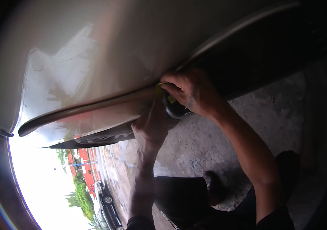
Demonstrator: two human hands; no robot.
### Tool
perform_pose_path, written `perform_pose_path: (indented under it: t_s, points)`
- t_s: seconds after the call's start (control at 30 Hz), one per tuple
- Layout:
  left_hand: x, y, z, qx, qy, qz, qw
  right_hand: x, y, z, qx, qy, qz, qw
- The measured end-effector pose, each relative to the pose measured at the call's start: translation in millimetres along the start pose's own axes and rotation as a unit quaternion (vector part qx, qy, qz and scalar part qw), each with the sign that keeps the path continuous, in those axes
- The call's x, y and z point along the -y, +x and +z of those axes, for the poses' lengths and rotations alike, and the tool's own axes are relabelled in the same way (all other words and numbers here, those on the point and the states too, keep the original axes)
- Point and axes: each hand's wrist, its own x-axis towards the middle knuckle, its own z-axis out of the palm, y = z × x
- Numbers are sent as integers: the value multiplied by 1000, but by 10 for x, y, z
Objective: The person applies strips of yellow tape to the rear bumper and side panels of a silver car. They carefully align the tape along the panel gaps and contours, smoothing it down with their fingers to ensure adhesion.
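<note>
A strip of thin yellow tape shows at the seam of a glossy grey car body panel. My right hand pinches it between thumb and fingers from the right. Below the seam, my left hand is closed against the lower trim, its fingertips close to the tape. Whatever lies under those fingers is hidden. Another small yellow piece sits just under my right hand, beside a rounded black part at the trim's end.
The dark wheel-arch area spreads to the right, deep in shadow. Rough grey concrete lies beneath, with my dark-clothed leg over it. In the distance, a parked car, green bushes and a red structure appear sideways.
</note>
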Motion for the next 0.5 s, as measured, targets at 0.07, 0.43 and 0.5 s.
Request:
perform_pose_path:
  t_s: [0.07,0.43,0.5]
  points:
    - [-39,63,-64,43,29,-9,999,9,0,11,-5,-14,-3,1000]
    - [6,46,-67,29,41,2,999,46,-31,14,-24,-64,-17,998]
    - [72,12,-60,29,34,16,999,35,-35,-36,6,4,5,1000]
